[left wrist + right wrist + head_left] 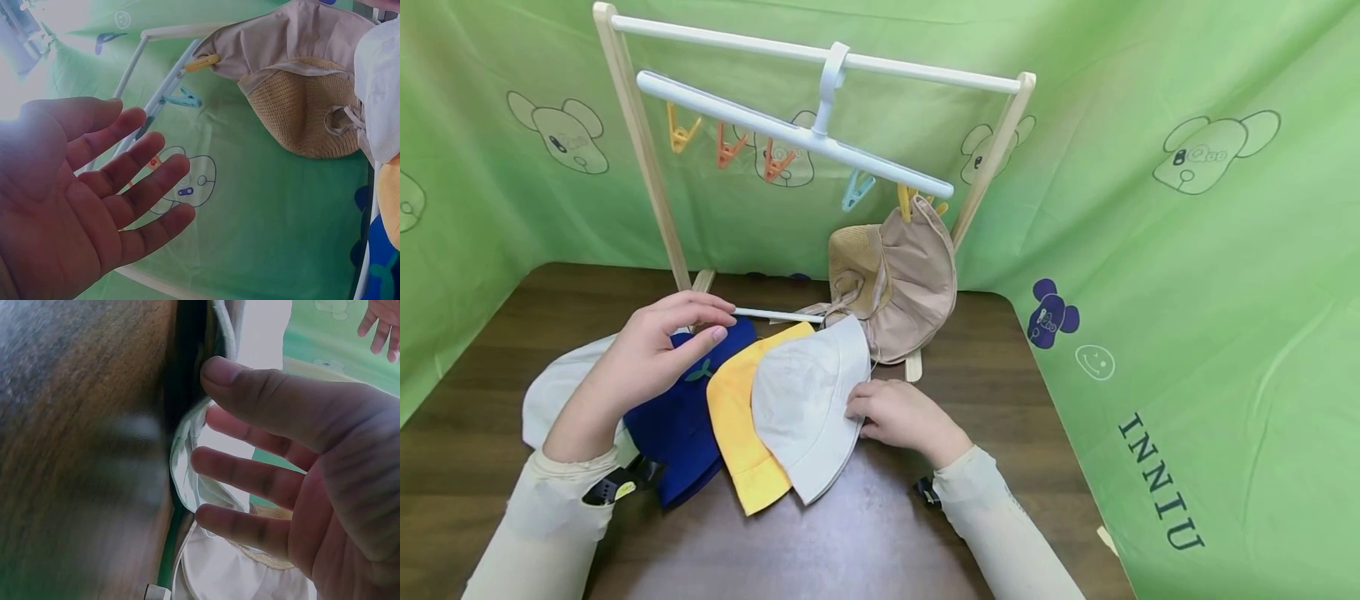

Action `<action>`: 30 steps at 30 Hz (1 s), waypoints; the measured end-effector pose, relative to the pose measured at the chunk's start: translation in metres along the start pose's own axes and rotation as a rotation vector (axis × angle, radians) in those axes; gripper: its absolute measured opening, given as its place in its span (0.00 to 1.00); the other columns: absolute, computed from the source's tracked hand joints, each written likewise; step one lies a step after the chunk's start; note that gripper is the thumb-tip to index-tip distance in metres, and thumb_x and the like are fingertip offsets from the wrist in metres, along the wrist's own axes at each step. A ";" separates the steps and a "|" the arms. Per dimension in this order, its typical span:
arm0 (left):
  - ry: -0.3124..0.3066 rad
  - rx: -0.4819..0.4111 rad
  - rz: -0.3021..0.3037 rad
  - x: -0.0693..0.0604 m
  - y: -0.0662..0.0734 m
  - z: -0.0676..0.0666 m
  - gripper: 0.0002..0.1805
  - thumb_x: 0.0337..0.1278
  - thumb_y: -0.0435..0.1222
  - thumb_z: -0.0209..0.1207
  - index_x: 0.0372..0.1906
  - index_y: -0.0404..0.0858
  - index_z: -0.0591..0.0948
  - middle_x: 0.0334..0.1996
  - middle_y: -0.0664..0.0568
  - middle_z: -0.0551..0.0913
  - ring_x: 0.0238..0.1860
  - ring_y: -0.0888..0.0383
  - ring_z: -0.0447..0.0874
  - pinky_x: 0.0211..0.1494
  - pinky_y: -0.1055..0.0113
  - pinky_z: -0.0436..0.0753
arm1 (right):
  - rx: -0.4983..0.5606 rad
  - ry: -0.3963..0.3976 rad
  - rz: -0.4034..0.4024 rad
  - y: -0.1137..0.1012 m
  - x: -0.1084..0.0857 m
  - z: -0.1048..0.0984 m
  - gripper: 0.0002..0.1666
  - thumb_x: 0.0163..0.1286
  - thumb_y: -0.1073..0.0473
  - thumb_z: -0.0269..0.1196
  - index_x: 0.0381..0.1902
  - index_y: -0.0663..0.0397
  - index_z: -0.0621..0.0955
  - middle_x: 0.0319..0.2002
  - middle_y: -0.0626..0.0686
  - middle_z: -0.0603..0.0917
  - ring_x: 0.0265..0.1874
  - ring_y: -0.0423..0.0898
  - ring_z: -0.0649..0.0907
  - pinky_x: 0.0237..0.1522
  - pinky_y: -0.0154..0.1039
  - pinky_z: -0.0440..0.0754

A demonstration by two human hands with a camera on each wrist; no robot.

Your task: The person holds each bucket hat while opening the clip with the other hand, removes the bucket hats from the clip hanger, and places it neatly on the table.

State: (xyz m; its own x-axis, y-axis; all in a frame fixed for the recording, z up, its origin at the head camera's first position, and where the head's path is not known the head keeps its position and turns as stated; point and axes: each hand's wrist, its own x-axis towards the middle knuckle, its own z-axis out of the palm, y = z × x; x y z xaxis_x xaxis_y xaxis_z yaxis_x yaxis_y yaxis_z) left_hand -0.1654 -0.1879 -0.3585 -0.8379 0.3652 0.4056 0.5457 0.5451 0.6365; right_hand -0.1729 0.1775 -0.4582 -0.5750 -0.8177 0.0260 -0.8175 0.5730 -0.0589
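A white bucket hat lies partly over a yellow hat, with a navy blue hat beside them and another pale hat at the left. My right hand is at the right brim of the white hat; in the right wrist view its fingers are nearly straight at the brim edge, and the thumb stands apart from them. My left hand hovers over the navy hat, holding nothing, its fingers spread loosely. A beige hat with a straw-coloured crown hangs from a yellow clip.
A pale blue hanger hooks over the white rail of a wooden-legged rack. Along it hang several clips, including an orange clip and a blue clip. Green printed cloth surrounds the brown table.
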 end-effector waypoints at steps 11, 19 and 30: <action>-0.003 -0.003 0.005 -0.001 0.001 0.001 0.11 0.70 0.34 0.62 0.52 0.46 0.87 0.55 0.56 0.84 0.59 0.58 0.79 0.57 0.77 0.73 | 0.039 -0.033 0.024 0.001 -0.002 -0.008 0.15 0.60 0.54 0.75 0.46 0.42 0.88 0.48 0.42 0.86 0.49 0.43 0.84 0.52 0.41 0.82; -0.008 -0.003 -0.023 -0.001 0.000 0.002 0.14 0.71 0.35 0.63 0.57 0.48 0.85 0.56 0.57 0.84 0.60 0.59 0.79 0.59 0.73 0.74 | 0.066 0.062 0.043 0.021 -0.012 -0.032 0.18 0.63 0.52 0.74 0.50 0.46 0.88 0.50 0.45 0.86 0.52 0.43 0.85 0.57 0.43 0.81; -0.035 0.004 0.006 0.001 -0.003 0.005 0.14 0.71 0.35 0.62 0.57 0.48 0.85 0.56 0.57 0.83 0.58 0.58 0.78 0.53 0.65 0.77 | 0.080 0.239 0.140 0.050 -0.034 -0.063 0.18 0.66 0.49 0.73 0.51 0.48 0.87 0.51 0.45 0.87 0.51 0.45 0.86 0.56 0.44 0.82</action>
State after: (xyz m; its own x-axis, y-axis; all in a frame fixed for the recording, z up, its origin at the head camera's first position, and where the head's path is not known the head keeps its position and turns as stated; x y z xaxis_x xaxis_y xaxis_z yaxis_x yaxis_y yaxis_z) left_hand -0.1682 -0.1852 -0.3631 -0.8340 0.3947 0.3855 0.5503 0.5458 0.6319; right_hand -0.1960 0.2375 -0.3986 -0.6813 -0.6893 0.2464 -0.7298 0.6654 -0.1566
